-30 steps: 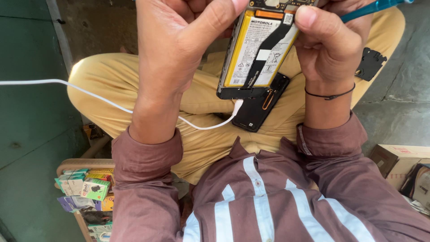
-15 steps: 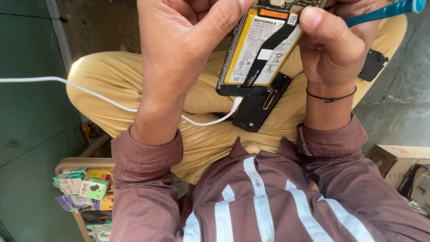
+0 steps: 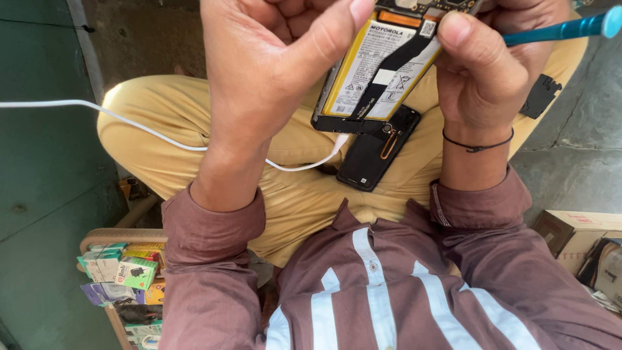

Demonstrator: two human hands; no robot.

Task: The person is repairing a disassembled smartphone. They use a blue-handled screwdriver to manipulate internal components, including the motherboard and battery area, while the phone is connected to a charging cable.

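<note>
while both hands grip, opened phone [image 3: 379,71] between left hand [image 3: 272,78], right hand [image 3: 492,71]

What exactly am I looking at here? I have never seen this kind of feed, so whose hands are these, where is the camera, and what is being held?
The one picture comes from a camera worn on a person's head, looking down at their own two bare hands and their lap. The left hand and the right hand together hold an opened phone with its back off, so the yellow-edged battery shows. The right hand also grips a blue tool. A white cable is plugged into the phone's lower end. On the person's tan trousers lies a black back cover, and a small black part sits by the right knee. Small boxes sit on a wooden tray at lower left, and a cardboard box at lower right.
</note>
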